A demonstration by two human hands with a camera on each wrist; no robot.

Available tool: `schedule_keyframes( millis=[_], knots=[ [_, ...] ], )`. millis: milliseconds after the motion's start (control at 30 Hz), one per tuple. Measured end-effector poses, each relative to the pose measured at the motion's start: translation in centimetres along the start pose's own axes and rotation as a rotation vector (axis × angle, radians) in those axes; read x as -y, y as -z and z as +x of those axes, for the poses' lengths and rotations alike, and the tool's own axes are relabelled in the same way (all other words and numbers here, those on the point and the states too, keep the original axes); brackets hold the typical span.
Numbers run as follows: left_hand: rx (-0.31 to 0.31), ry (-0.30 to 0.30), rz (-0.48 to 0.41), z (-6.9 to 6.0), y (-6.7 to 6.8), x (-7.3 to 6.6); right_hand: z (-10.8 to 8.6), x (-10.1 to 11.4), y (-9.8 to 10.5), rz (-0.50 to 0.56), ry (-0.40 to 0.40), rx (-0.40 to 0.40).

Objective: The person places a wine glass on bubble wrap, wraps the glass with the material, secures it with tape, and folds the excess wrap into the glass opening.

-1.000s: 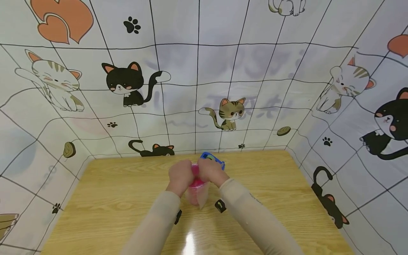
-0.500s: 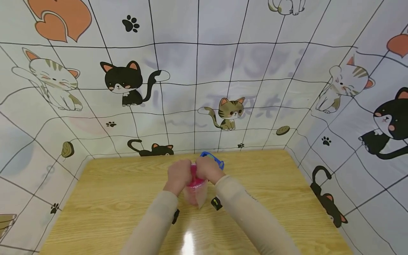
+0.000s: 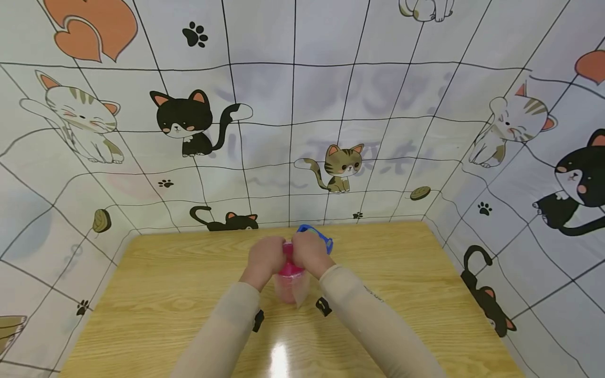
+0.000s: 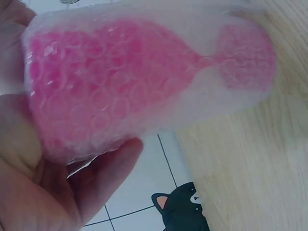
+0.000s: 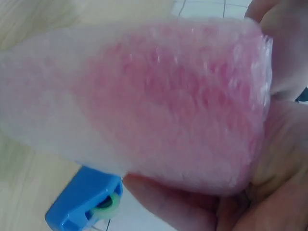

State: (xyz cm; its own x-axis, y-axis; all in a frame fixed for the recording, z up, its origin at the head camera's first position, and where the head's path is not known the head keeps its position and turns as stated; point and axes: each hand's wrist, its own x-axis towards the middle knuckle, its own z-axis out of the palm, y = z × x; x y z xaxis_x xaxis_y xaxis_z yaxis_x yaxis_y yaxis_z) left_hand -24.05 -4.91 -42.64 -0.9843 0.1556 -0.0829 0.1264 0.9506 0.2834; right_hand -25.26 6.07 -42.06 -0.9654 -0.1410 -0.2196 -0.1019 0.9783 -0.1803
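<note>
A pink stemmed goblet [image 3: 290, 270], wrapped in clear bubble wrap [image 4: 120, 103], stands on the table between the two hands. In the left wrist view its wide bowl, narrow stem and round foot show through the wrap. The left hand [image 3: 264, 257] grips the wrapped rim end from the left. From the right, the right hand [image 3: 309, 252] holds the same end, its thumb and fingers around the wrap [image 5: 178, 110] in the right wrist view. The folds of wrap between the hands are partly hidden by the knuckles in the head view.
A blue tape dispenser [image 5: 84, 197] with a greenish roll lies just behind the right hand. The wooden table [image 3: 179, 310] meets cat-printed cloth walls [image 3: 264, 152] at its back and sides. Black wrist straps [image 3: 323, 306] hang below both sleeves.
Both hands stay around the goblet's top, with only slight shifts of the fists and forearms. The wrapped goblet and the tape dispenser keep nearly the same place.
</note>
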Motion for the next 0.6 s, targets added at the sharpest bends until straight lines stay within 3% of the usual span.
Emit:
schedule_keyframes(
  millis=[167, 367, 500, 600],
  knots=[
    [-0.084, 0.062, -0.010, -0.1, -0.3, -0.3, -1.1, 0.3, -0.3, 0.042, 0.037, -0.055],
    [-0.136, 0.076, -0.009, -0.1, -0.5, -0.2, -1.0, 0.6, -0.6, 0.040, 0.045, -0.091],
    [-0.130, 0.064, -0.014, -0.2, -0.6, -0.1, -0.5, 1.1, -0.9, 0.009, 0.008, -0.130],
    [-0.082, 0.058, -0.034, -0.4, -0.5, 0.1, -0.2, 1.5, -1.0, -0.005, -0.024, -0.141]
  ],
)
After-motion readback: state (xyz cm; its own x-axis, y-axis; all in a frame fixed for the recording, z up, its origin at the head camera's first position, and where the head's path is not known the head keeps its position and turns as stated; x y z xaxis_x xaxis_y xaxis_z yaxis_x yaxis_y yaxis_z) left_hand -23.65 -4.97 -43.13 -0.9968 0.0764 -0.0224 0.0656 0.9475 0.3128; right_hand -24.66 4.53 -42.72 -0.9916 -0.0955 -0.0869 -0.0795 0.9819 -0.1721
